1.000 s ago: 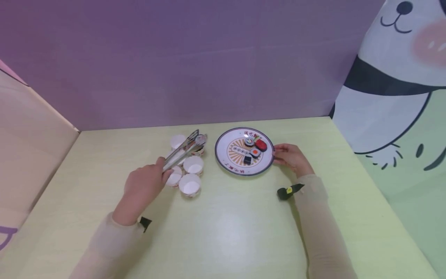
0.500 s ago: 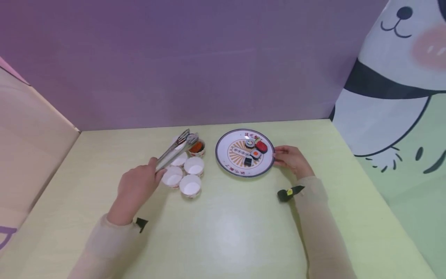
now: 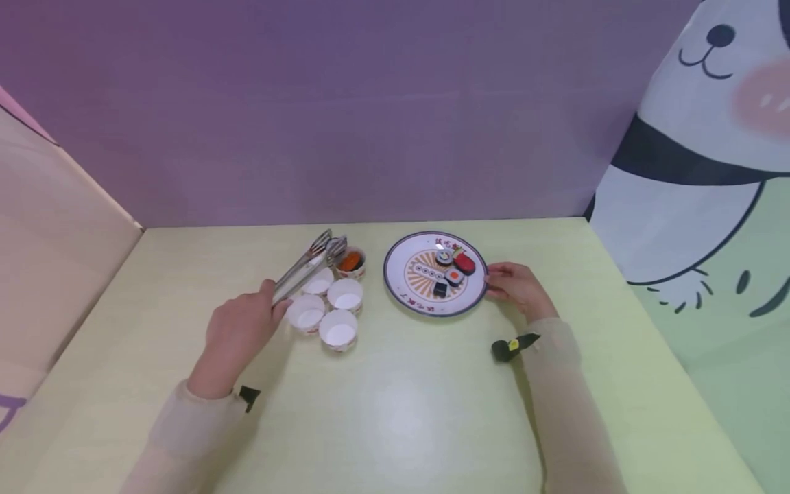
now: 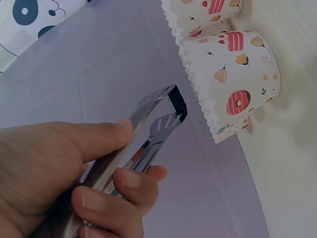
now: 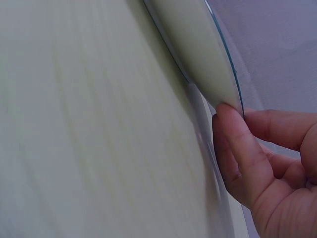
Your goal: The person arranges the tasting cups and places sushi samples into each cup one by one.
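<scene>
My left hand (image 3: 241, 333) grips metal tongs (image 3: 302, 271), their slotted tips slightly apart over the paper cups. At those tips the left wrist view shows a dark patch; I cannot tell whether it is a piece of food in the tongs. White baking cups (image 3: 339, 329) with printed sides stand grouped under and beside the tongs. The back right cup (image 3: 350, 271) contains an orange-topped sushi piece (image 3: 350, 261). My right hand (image 3: 517, 288) pinches the right rim of a round plate (image 3: 404, 295). Several toy-like sushi pieces (image 3: 454, 276) lie on the plate's right half, one of them red.
The pale table (image 3: 395, 412) ends at a purple wall panel (image 3: 370, 137) behind the plate and cups. A dark wrist strap end (image 3: 506, 350) juts from the right sleeve, low over the table. A panda picture (image 3: 685, 219) covers the right wall.
My left hand has drawn the tongs back leftward from the back right cup, uncovering the orange-topped piece in it. My right hand stays at the plate's rim; the head view shifted slightly.
</scene>
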The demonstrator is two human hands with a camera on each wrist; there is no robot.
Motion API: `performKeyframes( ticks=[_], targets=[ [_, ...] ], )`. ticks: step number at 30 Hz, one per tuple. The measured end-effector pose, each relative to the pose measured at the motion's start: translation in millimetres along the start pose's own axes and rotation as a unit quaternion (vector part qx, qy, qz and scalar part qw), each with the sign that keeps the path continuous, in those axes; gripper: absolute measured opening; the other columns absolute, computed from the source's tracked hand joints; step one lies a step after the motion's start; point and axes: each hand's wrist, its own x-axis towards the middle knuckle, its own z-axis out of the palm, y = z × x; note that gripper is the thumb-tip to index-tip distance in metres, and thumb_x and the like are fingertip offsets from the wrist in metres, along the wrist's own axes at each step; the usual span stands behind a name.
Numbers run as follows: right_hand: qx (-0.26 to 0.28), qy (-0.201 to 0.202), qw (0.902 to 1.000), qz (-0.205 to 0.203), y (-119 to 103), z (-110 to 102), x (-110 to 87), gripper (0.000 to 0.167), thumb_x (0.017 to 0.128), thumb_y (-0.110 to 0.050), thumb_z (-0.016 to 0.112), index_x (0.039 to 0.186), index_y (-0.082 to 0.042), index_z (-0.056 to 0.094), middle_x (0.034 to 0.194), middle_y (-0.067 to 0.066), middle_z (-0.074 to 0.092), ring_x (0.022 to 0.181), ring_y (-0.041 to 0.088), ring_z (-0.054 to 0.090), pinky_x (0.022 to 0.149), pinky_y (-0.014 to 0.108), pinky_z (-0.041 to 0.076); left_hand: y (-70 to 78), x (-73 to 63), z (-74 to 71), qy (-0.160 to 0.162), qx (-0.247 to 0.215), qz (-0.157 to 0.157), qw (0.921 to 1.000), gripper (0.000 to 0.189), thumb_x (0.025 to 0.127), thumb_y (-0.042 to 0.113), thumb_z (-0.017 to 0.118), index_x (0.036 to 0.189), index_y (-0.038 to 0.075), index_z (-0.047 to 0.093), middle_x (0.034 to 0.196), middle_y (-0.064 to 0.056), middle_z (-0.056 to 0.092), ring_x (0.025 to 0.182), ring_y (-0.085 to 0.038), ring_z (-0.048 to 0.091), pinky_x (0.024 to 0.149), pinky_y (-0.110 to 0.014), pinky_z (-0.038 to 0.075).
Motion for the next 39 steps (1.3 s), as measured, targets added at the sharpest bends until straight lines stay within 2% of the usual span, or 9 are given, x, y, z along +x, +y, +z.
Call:
performKeyframes(
  ticks=[8, 15, 23, 32, 39],
  targets=[
    [0.0, -0.006, 0.9998, -0.02, 2.0, -1.0, 2.1, 0.043, 0.094, 0.001, 0.051, 0.133, 0.014, 0.037, 0.105, 0.01, 0.053, 0.076, 0.005, 0.062, 0.077, 0.021, 0.052, -2.6, 1.4, -0.4, -0.007, -0.001, -0.012, 0.9999, 0.043, 0.097, 0.035, 0.049, 0.118, -0.003, 0.045, 0.062, -0.016, 0.053, 0.048, -0.029, 0.049, 0.038, -0.039, 0.038],
    [0.014, -0.011, 0.9996, -0.022, 1.6, -3.7, 1.9, 0.044, 0.094, 0.002, 0.05, 0.133, 0.015, 0.035, 0.103, 0.008, 0.053, 0.076, 0.005, 0.062, 0.078, 0.021, 0.052, -1.4, 3.9, -1.7, -0.035, 0.002, -0.022, 0.9991, 0.047, 0.099, 0.037, 0.046, 0.123, -0.003, 0.043, 0.064, -0.015, 0.053, 0.05, -0.027, 0.049, 0.04, -0.037, 0.038],
    [0.011, -0.01, 0.9996, -0.025, 0.2, -4.8, 0.7, 0.045, 0.094, 0.001, 0.05, 0.133, 0.015, 0.034, 0.102, 0.007, 0.051, 0.076, 0.004, 0.061, 0.077, 0.02, 0.052, -2.4, 5.0, -3.2, -0.014, 0.002, -0.022, 0.9997, 0.045, 0.098, 0.035, 0.047, 0.122, -0.003, 0.044, 0.065, -0.018, 0.055, 0.051, -0.03, 0.051, 0.04, -0.039, 0.039],
    [0.002, -0.023, 0.9994, -0.026, -0.7, -4.9, -5.1, 0.046, 0.095, 0.001, 0.05, 0.134, 0.017, 0.032, 0.105, 0.01, 0.052, 0.077, 0.004, 0.061, 0.078, 0.021, 0.052, -5.0, 3.4, -2.9, -0.031, -0.001, -0.044, 0.9986, 0.045, 0.099, 0.036, 0.045, 0.122, -0.003, 0.043, 0.067, -0.019, 0.056, 0.053, -0.032, 0.053, 0.041, -0.039, 0.04],
    [0.001, -0.019, 0.9997, -0.016, 1.0, -0.7, -2.9, 0.047, 0.094, 0.002, 0.05, 0.135, 0.015, 0.032, 0.104, 0.009, 0.052, 0.077, 0.004, 0.061, 0.078, 0.021, 0.052, -8.5, 1.3, 0.3, -0.033, -0.001, -0.048, 0.9983, 0.045, 0.098, 0.035, 0.046, 0.121, -0.005, 0.044, 0.067, -0.019, 0.056, 0.053, -0.032, 0.053, 0.041, -0.039, 0.041]
  ],
)
